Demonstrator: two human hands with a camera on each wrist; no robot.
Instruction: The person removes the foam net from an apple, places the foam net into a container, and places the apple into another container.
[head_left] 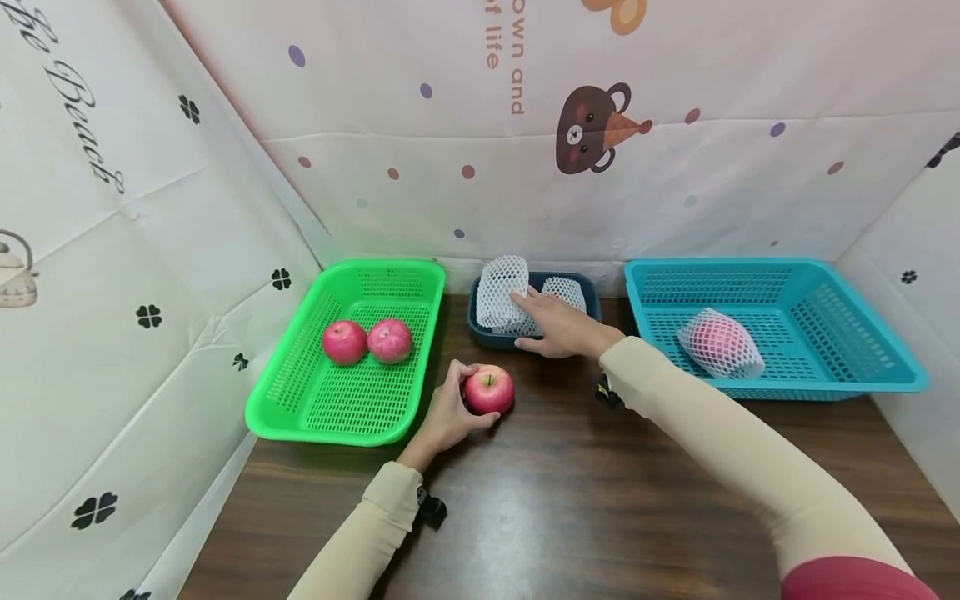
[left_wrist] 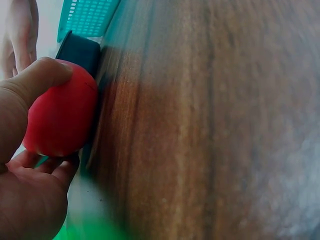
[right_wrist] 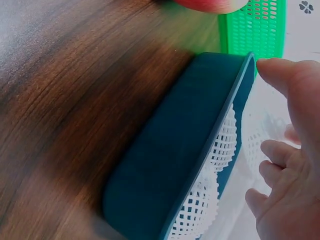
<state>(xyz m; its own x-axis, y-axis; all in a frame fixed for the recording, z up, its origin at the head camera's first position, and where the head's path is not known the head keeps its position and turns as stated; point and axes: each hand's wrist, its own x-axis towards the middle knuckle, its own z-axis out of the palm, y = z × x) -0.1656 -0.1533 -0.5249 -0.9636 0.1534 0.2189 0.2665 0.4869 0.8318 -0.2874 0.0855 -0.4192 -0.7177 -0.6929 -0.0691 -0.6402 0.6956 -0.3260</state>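
Observation:
A red apple (head_left: 489, 390) with a short stem is on the dark wooden table. My left hand (head_left: 450, 412) grips it from the left side, thumb on the near side and fingers on the far side. Over a small dark blue bin (head_left: 501, 340), my right hand (head_left: 558, 323) has its thumb spread well away from its fingers. Those fingertips overlap the right edge of a white foam net (head_left: 501, 287) in the head view. Another foam net (head_left: 564, 290) lies at the right in the same bin.
To the left, a green basket (head_left: 337, 417) holds two bare apples (head_left: 367, 342). A blue basket (head_left: 840, 333) on the right contains one apple in a foam net (head_left: 720, 343). Printed cloth (head_left: 420, 133) hangs behind and along both sides of the table.

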